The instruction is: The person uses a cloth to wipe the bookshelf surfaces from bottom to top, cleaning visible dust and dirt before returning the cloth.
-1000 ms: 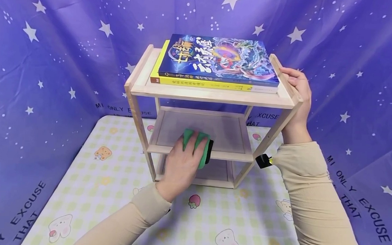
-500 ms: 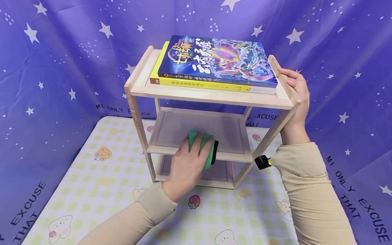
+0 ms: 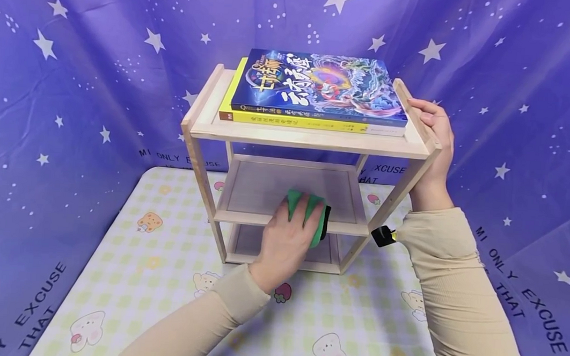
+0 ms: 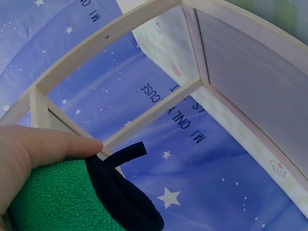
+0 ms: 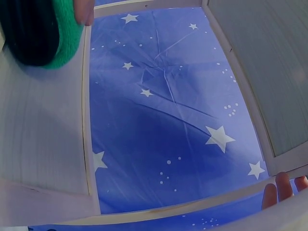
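Observation:
A folded green cloth (image 3: 318, 239) with a black edge lies at the front rail of the middle shelf (image 3: 250, 189). My left hand (image 3: 289, 234) grips it, fingers spread over its top; the left wrist view shows the thumb along the green towelling (image 4: 57, 197) and a black loop. My right hand (image 3: 434, 145) holds the right side of the wooden shelf rack (image 3: 311, 140) near the top, with its fingertips (image 5: 284, 185) showing by the upper board in the right wrist view. On the top shelf a blue illustrated book (image 3: 319, 85) lies flat on a yellow book (image 3: 288, 119).
The rack's bottom shelf (image 3: 250, 243) sits low over a checked tablecloth (image 3: 162, 300) with cartoon prints. A purple star-patterned curtain (image 3: 76, 108) surrounds the table at the back and sides. The rack's uprights (image 3: 200, 173) frame the opening around the middle shelf.
My left hand and the green cloth have slid to the right along the front of the middle shelf. The right hand keeps its hold on the rack's side; the books stay in place.

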`<state>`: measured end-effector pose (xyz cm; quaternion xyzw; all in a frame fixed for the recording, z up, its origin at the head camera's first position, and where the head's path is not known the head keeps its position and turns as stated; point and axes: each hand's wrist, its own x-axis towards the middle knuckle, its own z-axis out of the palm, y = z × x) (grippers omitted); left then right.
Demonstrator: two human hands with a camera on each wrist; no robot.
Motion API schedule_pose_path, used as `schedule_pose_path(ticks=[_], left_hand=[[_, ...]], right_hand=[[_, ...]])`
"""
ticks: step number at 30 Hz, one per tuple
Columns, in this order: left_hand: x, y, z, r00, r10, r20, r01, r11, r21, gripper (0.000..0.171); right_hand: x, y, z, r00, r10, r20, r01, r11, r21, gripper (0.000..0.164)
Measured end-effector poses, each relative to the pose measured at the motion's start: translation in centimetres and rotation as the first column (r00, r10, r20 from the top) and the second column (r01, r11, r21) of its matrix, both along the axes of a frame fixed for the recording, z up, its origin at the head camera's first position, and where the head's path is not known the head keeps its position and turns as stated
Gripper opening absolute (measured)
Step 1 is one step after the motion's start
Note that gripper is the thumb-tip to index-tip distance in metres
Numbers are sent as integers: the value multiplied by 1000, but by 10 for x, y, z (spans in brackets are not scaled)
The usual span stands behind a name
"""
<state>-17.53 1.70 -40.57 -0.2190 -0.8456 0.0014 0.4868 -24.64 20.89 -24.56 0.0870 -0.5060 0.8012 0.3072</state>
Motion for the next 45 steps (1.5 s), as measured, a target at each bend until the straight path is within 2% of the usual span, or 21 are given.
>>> schedule_pose_path(ticks=[5, 14, 30, 45], left_hand=[[-1, 9, 0, 1000, 10, -26, -10, 1000, -4, 41], [-3, 25, -2, 1000, 10, -1, -10, 999, -44, 38], [-5, 34, -4, 1000, -6, -16, 6, 1000, -26, 37], [-9, 54, -4, 996, -18, -91, 15, 999, -36, 29]], right_hand=[[0, -1, 1, 1000, 12, -7, -12, 1000, -16, 38], [-1, -1, 1, 999, 32, -19, -33, 998, -56, 38], [-1, 0, 0, 999, 35, -15, -36, 997, -66, 37], [1, -1, 1, 1000, 24, 2, -24, 999, -24, 38]])
